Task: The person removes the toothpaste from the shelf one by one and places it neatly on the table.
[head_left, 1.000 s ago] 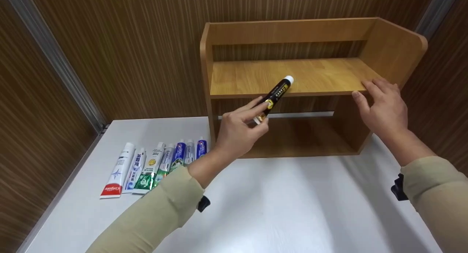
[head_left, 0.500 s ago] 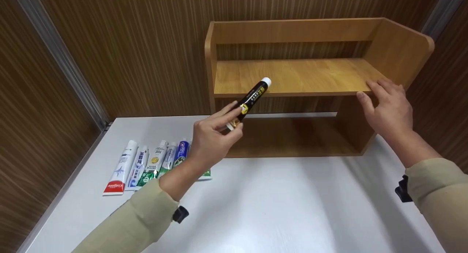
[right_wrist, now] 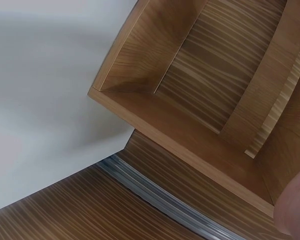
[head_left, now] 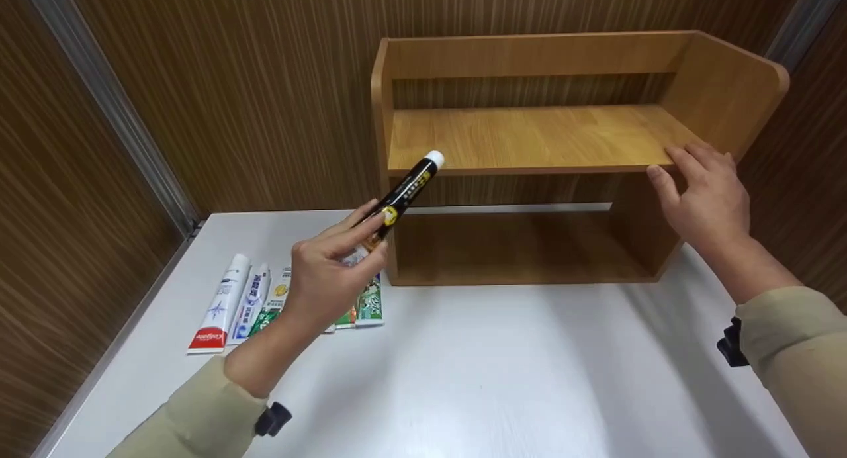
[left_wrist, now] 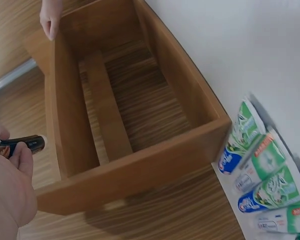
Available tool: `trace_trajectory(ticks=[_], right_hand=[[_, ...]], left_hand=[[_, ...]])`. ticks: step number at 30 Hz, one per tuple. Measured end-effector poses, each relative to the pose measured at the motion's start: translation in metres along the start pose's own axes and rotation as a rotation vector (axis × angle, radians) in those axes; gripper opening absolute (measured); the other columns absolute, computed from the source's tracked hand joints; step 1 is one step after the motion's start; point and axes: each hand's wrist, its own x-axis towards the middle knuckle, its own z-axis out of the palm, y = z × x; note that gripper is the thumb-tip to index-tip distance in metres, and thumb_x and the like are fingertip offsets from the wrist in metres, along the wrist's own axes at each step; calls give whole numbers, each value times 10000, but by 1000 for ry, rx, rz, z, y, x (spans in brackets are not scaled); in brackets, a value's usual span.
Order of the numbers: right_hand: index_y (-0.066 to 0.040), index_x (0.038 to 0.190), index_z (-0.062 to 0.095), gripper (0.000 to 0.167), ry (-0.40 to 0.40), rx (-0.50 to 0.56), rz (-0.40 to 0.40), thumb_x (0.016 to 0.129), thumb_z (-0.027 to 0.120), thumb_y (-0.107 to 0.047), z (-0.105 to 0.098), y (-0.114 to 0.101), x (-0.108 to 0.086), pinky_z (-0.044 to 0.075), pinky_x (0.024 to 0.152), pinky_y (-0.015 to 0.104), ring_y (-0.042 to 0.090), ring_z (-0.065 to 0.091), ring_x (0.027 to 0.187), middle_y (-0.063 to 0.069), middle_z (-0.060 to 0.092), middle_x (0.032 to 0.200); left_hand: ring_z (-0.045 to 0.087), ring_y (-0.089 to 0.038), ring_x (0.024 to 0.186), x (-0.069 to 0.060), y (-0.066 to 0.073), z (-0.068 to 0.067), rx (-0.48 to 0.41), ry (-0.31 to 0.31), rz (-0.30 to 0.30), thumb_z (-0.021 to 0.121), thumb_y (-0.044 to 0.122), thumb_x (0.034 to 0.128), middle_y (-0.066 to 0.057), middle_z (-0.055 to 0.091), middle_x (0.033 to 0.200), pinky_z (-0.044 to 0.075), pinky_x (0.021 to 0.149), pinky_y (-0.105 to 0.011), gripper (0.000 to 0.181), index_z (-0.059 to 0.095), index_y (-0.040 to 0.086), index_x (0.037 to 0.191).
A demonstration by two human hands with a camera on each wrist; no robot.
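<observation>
My left hand (head_left: 334,273) pinches a black toothpaste tube (head_left: 407,192) with a white cap, held in the air at a tilt, cap up and to the right. In the left wrist view the same tube (left_wrist: 32,144) shows between thumb and fingers. My right hand (head_left: 708,193) rests on the front edge of the upper board of a wooden shelf (head_left: 529,137), near its right side panel. Under the left hand several toothpaste tubes (head_left: 218,306) lie in a row on the white table; hand and forearm cover some of them.
The two-level shelf stands on the white table (head_left: 503,365) against a wood-grain wall (head_left: 265,100). A metal strip (head_left: 112,114) runs down the left corner. Several green-and-white tubes (left_wrist: 275,190) lie beside the shelf's left panel.
My left hand has moved left and slightly down with the black toothpaste tube, from in front of the shelf to above the row of tubes. My right hand stays on the shelf edge.
</observation>
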Motion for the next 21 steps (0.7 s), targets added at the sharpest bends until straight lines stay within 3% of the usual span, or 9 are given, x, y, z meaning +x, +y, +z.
trace_trajectory(ticks=[7, 21], right_hand=[[-27, 1550, 515, 596, -2, -3, 14, 1115, 517, -435, 1, 1, 0, 65, 1307, 532, 490, 304, 1533, 307, 433, 1587], [-14, 1552, 504, 602, -11, -12, 11, 1118, 510, -432, -1, 3, -1, 53, 1306, 535, 482, 285, 1544, 303, 422, 1597]], left_hand=[[657, -202, 1291, -14, -2, -20, -7, 29, -17, 775, -27, 938, -2, 634, 1466, 582, 942, -305, 415, 719, 86, 1334], [666, -195, 1277, -30, -15, -58, 89, 124, -61, 775, -71, 923, -2, 649, 1449, 568, 934, -251, 435, 725, 97, 1321]])
